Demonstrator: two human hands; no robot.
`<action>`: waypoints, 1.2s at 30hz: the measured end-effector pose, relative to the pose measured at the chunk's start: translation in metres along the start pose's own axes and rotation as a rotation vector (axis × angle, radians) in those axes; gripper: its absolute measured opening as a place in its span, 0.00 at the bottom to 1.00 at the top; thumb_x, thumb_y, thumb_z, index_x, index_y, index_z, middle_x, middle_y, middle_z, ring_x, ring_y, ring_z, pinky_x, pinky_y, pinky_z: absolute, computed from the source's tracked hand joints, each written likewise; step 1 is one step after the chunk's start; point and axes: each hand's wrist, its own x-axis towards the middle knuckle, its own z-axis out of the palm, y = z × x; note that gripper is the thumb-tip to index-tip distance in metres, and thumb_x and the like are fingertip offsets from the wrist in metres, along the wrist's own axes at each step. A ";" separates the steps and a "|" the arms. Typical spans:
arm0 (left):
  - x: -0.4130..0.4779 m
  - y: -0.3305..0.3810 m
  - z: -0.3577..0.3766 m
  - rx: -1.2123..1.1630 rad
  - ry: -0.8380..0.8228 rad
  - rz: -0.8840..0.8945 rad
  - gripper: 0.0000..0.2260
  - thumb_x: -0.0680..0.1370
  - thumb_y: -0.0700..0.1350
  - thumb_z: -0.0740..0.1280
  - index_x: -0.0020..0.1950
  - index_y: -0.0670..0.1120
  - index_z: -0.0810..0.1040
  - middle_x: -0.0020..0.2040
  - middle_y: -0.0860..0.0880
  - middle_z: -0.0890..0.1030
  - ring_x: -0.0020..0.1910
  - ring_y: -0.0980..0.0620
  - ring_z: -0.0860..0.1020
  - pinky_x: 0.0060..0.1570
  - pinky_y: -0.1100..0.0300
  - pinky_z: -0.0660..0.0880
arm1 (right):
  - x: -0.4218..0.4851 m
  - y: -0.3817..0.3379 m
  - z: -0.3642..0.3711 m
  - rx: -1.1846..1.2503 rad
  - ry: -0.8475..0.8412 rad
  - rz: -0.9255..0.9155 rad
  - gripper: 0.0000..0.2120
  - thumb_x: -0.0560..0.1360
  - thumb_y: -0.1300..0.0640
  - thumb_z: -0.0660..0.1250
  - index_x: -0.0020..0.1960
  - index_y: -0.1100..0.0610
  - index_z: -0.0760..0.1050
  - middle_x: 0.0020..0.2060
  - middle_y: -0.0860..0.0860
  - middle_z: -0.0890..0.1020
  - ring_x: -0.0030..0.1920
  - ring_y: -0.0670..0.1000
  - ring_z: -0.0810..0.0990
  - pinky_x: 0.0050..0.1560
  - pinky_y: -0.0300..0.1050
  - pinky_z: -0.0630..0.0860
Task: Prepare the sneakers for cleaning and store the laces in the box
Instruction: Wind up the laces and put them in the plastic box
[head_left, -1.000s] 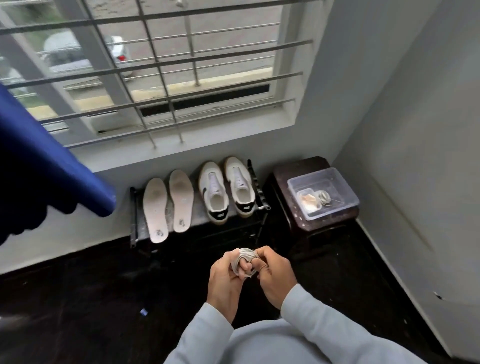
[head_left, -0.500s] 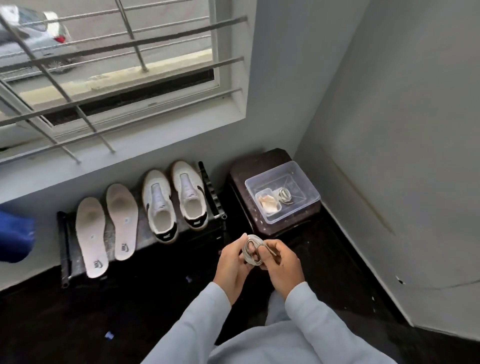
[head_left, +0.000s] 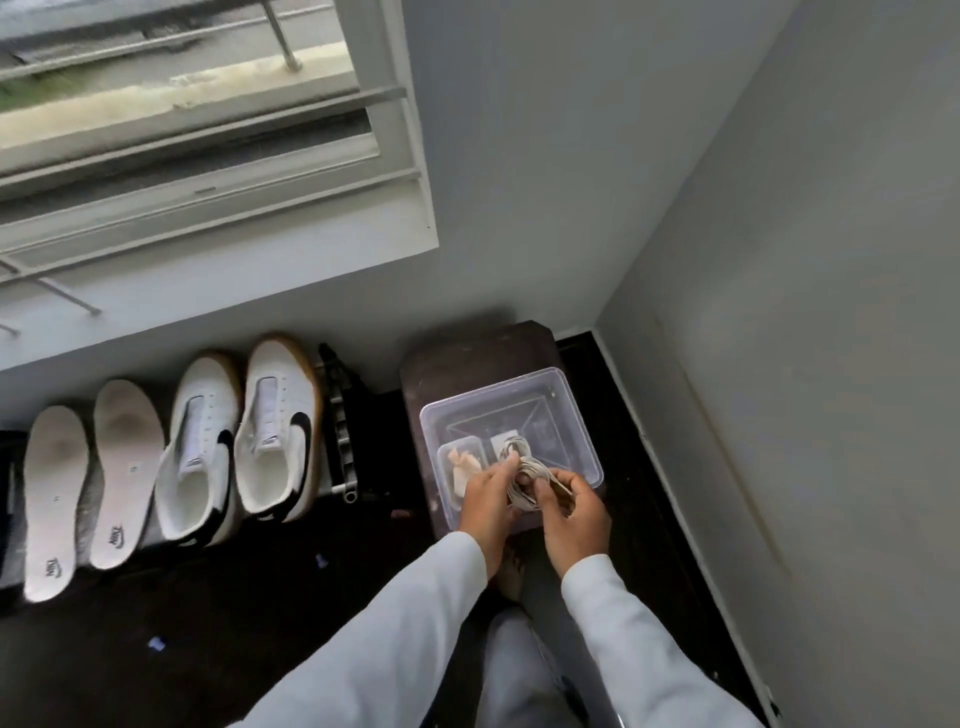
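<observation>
A coiled white lace (head_left: 529, 480) is held between both hands, right over the near edge of a clear plastic box (head_left: 540, 397). My left hand (head_left: 485, 501) grips its left side and my right hand (head_left: 574, 512) pinches its right side. Inside the box lie another coiled lace (head_left: 511, 446) and a small tub holding something pale (head_left: 462, 465). Two white sneakers (head_left: 244, 441) without laces stand on a low rack to the left. Beside them lie two white insoles (head_left: 91, 483).
The box sits on a dark wooden stool (head_left: 478, 353) in the corner. A grey wall (head_left: 805, 312) runs along the right and a barred window (head_left: 182, 130) is above the rack. The floor is dark, with a bare foot (head_left: 511, 574) below my hands.
I have moved forward and to the right. Both hands carried the coiled lace from in front of the rack to above the box's near edge.
</observation>
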 end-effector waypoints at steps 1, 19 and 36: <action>0.012 0.000 0.009 0.032 0.020 0.009 0.08 0.81 0.45 0.64 0.48 0.44 0.80 0.45 0.43 0.85 0.46 0.48 0.84 0.43 0.56 0.80 | 0.015 0.003 -0.004 -0.015 0.005 0.003 0.05 0.77 0.56 0.69 0.52 0.54 0.78 0.45 0.47 0.82 0.45 0.46 0.80 0.48 0.36 0.75; 0.177 -0.065 0.048 0.417 0.245 -0.025 0.22 0.73 0.56 0.60 0.61 0.46 0.80 0.60 0.45 0.82 0.60 0.44 0.79 0.66 0.45 0.74 | 0.149 0.090 0.034 -0.312 0.162 0.183 0.08 0.78 0.55 0.67 0.54 0.57 0.79 0.48 0.56 0.84 0.48 0.58 0.83 0.51 0.57 0.82; 0.119 -0.049 0.032 0.535 0.171 0.115 0.17 0.82 0.38 0.61 0.71 0.45 0.74 0.70 0.48 0.76 0.71 0.48 0.72 0.73 0.55 0.65 | 0.140 0.091 0.039 -0.434 0.196 0.153 0.18 0.78 0.64 0.65 0.67 0.63 0.72 0.61 0.63 0.78 0.62 0.62 0.77 0.62 0.57 0.76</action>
